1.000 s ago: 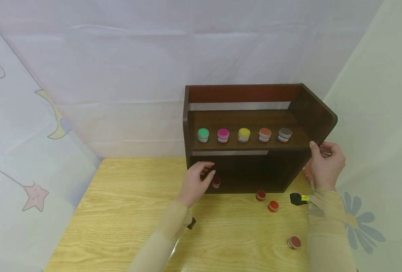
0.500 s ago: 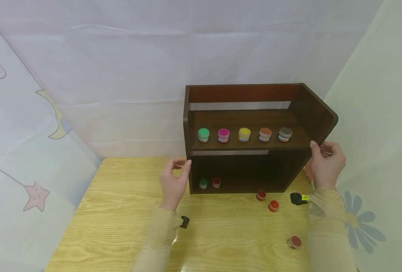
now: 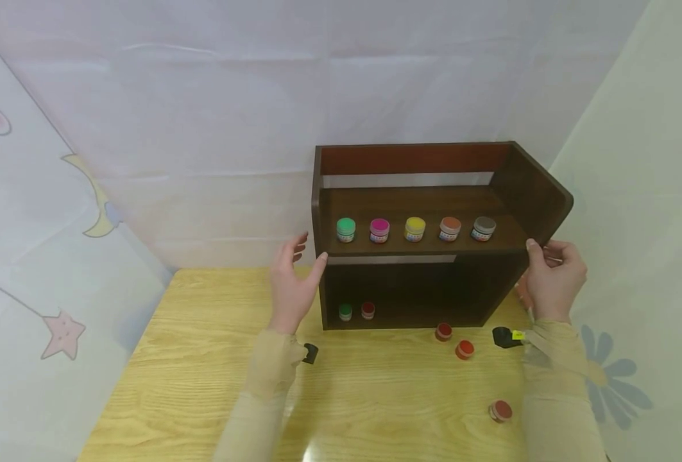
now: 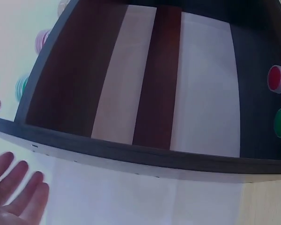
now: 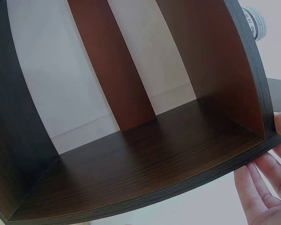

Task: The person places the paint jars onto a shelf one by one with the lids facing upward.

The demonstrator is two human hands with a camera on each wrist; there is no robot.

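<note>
A dark brown two-tier shelf (image 3: 421, 252) stands on the table against the back wall. My right hand (image 3: 554, 282) grips its right side panel, thumb on the front edge and fingers along the outside. At the left side panel my left hand (image 3: 291, 289) has its fingers spread outside the panel, apart from it in the left wrist view; the thumb is by the front edge. On the lower tier sit a green-lidded jar (image 3: 345, 312) and a dark red-lidded jar (image 3: 367, 310). The upper tier bears several jars, among them a yellow one (image 3: 414, 229).
Three red-lidded jars are on the table (image 3: 202, 359) in front of the shelf: a dark one (image 3: 443, 332), a brighter one (image 3: 464, 350) and one near the front (image 3: 500, 411). A patterned cloth wall (image 3: 641, 256) rises close at the right.
My left hand has come out of the lower tier to the shelf's left side, then risen with its fingers spreading. The green-lidded jar now shows. My right hand has stayed put.
</note>
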